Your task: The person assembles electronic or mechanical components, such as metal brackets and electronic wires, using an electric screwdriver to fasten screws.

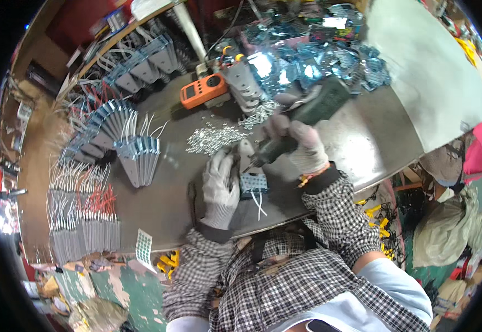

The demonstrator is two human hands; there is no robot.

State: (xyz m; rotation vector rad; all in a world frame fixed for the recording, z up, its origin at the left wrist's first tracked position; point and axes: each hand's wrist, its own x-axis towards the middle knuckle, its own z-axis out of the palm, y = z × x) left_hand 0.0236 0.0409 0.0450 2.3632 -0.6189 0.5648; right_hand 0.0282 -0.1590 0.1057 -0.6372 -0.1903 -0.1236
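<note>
My right hand [306,146], in a grey work glove, grips a dark green power screwdriver [307,119] whose tip points down-left at a small grey metal box [246,157]. My left hand [221,185], also gloved, presses on that box, its fingers curled around the left side. A perforated silver plate [253,181] with white wires [258,202] lies just below the tool tip. A heap of small silver screws [213,138] sits just beyond my left hand.
Rows of finished grey boxes with white and red wires [83,221] line the left of the metal table [158,205]. An orange meter [203,89] and stacked parts [243,83] stand at the back. Blue-wrapped plates [318,55] pile far right. A person in pink [481,149] sits at right.
</note>
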